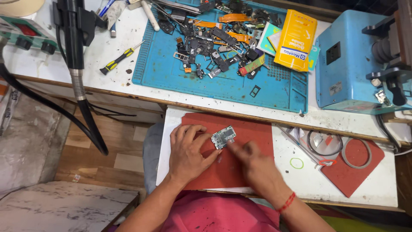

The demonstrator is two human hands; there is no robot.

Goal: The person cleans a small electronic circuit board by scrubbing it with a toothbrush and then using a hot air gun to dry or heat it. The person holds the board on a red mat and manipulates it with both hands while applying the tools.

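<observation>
small circuit board (223, 137) lies flat on the red mat (253, 137), approx at its upper middle, on the white pull-out shelf (309, 180) below the main bench. left hand (187, 152) rests palm down on the mat w/ fingers spread, fingertips touching the board's left edge, pinning it, not wrapped around it. right hand (253, 165) comes in from the lower right, one finger stretched out & touching the board's lower right corner; other fingers curled in, blurred, can't tell if they grip anything. red thread band (286, 203) on the right wrist. both hands just beside each other w/ the board between them. right of the mat on the shelf: a green rubber band (296, 163), a grey ring (355, 153) on a smaller red pad (352, 176), wire loop near it. on the bench above: blue work mat (223, 81) w/ a heap of small black & orange parts (214, 43), yellow packet (296, 39) at its right edge, yellow-black screwdriver (121, 57) left of it, blue machine (352, 60) far right, black hose (77, 73) hanging down at left.
</observation>
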